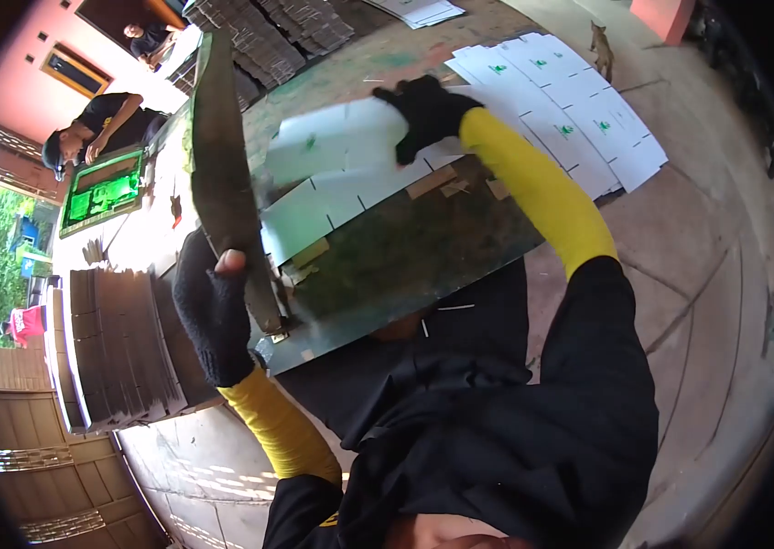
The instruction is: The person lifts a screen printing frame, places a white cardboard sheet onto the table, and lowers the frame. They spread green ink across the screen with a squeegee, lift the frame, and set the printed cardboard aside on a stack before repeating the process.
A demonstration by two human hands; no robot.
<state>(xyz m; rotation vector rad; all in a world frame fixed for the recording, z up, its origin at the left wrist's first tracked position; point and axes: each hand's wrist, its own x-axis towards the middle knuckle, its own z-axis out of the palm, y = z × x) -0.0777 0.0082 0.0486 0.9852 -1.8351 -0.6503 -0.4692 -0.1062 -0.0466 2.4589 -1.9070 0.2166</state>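
My left hand [213, 311], in a black glove with a bare thumb tip, is wrapped round the near part of a long dark bar [220, 156] raised along the table's left side. My right hand [428, 119], also gloved, reaches across the table with fingers spread. It overlaps the right end of a white cardboard sheet [336, 137] with a green print, blurred by motion. Under that lies another white sheet [350, 197] with short dark slits along its edge. Small cardboard scraps [433, 183] lie just in front of it.
Printed white sheets [579, 119] lie overlapped at the right end of the table. Stacks of cardboard [268, 37] stand at the back, and another stack [121, 339] at left. A co-worker [108, 128] leans over a green-inked screen frame [103, 189]. A cat [601, 50] is beyond the table.
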